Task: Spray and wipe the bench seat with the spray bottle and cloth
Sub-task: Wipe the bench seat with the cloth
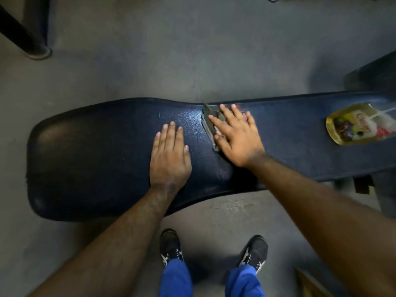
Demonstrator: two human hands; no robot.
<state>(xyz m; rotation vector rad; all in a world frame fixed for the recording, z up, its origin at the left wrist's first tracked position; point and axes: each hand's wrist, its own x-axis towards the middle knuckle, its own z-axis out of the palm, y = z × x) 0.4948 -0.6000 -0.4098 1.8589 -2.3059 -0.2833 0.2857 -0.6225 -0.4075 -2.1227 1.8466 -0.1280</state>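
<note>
Head view: right hand [235,136] pressed the grey cloth [211,125] flat on the bench seat [96,157], fingers straight; left hand [169,155] lay open just left of it; spray bottle [360,125] lay well to the right, nearer the right hand

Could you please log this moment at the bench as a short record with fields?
surface: dark blue padded bench seat, running left to right
left hand: left hand flat on the seat, fingers straight, holding nothing
right hand: right hand pressing flat on the grey cloth
cloth: bunched at the narrow middle of the seat, mostly under the hand
spray bottle: yellow-labelled bottle lying on the seat at right, untouched
floor: grey floor
</note>
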